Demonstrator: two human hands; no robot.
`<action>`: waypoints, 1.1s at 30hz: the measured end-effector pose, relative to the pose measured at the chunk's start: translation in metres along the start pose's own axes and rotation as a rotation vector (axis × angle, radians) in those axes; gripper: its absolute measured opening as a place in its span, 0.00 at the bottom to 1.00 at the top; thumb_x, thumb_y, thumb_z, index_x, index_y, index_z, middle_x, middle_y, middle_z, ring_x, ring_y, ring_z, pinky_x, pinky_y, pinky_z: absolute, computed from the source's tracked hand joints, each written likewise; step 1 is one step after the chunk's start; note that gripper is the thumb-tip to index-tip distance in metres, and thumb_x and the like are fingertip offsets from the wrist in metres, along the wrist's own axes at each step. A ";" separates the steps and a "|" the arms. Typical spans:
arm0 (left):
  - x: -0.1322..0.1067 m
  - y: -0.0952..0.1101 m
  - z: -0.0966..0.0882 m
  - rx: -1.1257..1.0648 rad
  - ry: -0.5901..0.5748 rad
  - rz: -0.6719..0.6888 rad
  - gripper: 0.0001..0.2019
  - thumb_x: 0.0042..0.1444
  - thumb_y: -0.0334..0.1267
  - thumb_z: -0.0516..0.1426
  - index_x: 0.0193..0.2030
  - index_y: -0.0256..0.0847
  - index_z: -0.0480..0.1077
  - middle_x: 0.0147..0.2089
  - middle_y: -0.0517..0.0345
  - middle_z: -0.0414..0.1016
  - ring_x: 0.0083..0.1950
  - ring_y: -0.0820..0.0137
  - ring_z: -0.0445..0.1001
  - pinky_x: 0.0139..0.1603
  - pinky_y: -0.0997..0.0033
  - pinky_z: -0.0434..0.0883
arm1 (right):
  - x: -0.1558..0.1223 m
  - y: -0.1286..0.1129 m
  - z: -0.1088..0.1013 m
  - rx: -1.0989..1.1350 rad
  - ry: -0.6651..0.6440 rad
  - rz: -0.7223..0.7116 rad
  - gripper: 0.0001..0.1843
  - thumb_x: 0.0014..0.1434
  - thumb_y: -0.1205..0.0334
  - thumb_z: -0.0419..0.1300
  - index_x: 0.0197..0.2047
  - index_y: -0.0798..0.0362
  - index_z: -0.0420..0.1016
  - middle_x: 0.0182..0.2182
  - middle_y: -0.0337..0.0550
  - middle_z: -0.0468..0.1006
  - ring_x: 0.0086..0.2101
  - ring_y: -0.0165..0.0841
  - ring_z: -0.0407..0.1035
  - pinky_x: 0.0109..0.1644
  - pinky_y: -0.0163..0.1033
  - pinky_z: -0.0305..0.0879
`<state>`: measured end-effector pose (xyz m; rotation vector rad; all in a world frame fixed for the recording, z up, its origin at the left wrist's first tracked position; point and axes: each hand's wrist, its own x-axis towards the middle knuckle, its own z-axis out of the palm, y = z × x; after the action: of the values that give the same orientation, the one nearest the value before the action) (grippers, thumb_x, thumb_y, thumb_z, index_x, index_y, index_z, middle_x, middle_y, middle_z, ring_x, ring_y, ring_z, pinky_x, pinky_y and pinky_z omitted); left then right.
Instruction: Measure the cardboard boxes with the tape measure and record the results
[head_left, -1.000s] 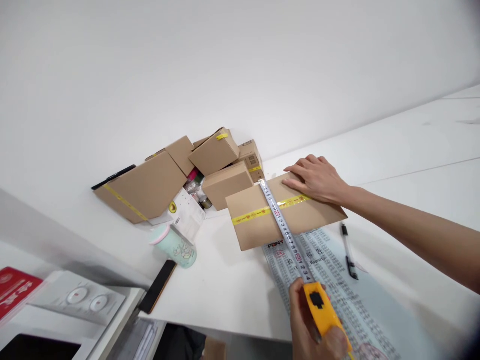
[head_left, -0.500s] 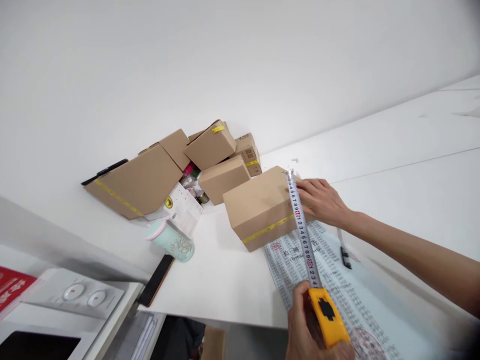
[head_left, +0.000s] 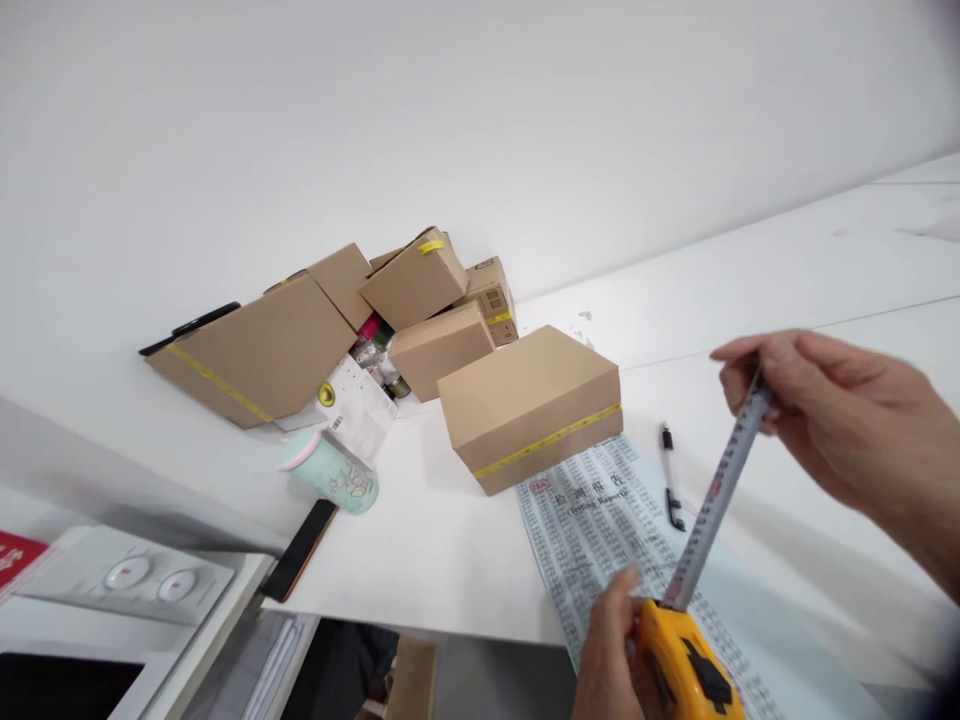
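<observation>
My left hand [head_left: 611, 645] is wrapped round the yellow case of a tape measure [head_left: 686, 660] at the bottom of the view. From it a silver blade [head_left: 724, 490] runs up and to the right. My right hand [head_left: 840, 410] pinches the blade's far end between thumb and fingers, so the end itself is hidden. To the left of both hands a brown cardboard box [head_left: 532, 400] with a yellow tape stripe lies on the white table, touched by neither hand. Below the blade lies a printed sheet [head_left: 592, 530], with a black-and-clear pen [head_left: 670, 475] beside it.
More cardboard boxes [head_left: 442, 350] are stacked against the wall. A mint tumbler [head_left: 337, 475] leans near a white printed packet [head_left: 356, 415]. A dark flat object [head_left: 300, 550] lies at the table's left edge, near a white appliance with dials [head_left: 127, 575].
My right hand has left the box and swung right and nearer, carrying the blade's end off the box. The exposed blade looks shorter. The tape case has shifted slightly right and down.
</observation>
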<state>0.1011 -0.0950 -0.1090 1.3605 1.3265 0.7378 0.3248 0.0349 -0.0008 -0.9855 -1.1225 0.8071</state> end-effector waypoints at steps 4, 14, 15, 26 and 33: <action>0.016 -0.008 0.001 0.020 -0.023 0.021 0.75 0.23 0.31 0.71 0.75 0.50 0.29 0.62 0.48 0.67 0.62 0.44 0.67 0.61 0.56 0.69 | -0.053 0.033 0.000 -0.270 -0.271 0.009 0.18 0.64 0.43 0.56 0.44 0.44 0.80 0.27 0.42 0.75 0.26 0.34 0.67 0.27 0.40 0.65; 0.048 0.086 -0.093 0.447 0.612 0.656 0.52 0.46 0.45 0.67 0.72 0.44 0.41 0.58 0.44 0.70 0.57 0.53 0.72 0.56 0.51 0.70 | -0.017 0.108 -0.010 -1.058 -0.265 0.290 0.26 0.63 0.36 0.45 0.45 0.48 0.69 0.27 0.44 0.80 0.27 0.43 0.72 0.30 0.43 0.61; 0.063 0.100 -0.103 0.559 0.675 0.679 0.49 0.48 0.47 0.66 0.72 0.43 0.44 0.59 0.43 0.70 0.57 0.53 0.71 0.58 0.50 0.68 | -0.014 0.113 -0.007 -1.124 -0.290 0.300 0.27 0.63 0.36 0.45 0.48 0.49 0.68 0.28 0.46 0.80 0.28 0.45 0.73 0.30 0.44 0.61; 0.162 0.122 -0.133 1.089 0.770 0.685 0.28 0.59 0.41 0.58 0.63 0.32 0.59 0.59 0.36 0.72 0.60 0.48 0.69 0.63 0.42 0.58 | -0.010 0.119 -0.042 -0.416 -0.303 0.362 0.21 0.64 0.52 0.50 0.53 0.50 0.75 0.38 0.48 0.83 0.41 0.44 0.77 0.46 0.50 0.71; 0.146 0.047 -0.042 0.839 -0.045 0.860 0.15 0.63 0.39 0.55 0.56 0.39 0.67 0.57 0.49 0.75 0.59 0.62 0.71 0.62 0.59 0.68 | -0.009 0.097 -0.049 -0.218 -0.053 0.272 0.19 0.53 0.43 0.68 0.42 0.44 0.71 0.36 0.42 0.82 0.42 0.42 0.76 0.53 0.51 0.68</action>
<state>0.1051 0.0627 -0.0879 2.6873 1.0015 0.6985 0.3665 0.0517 -0.1005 -1.3258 -1.1539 0.9459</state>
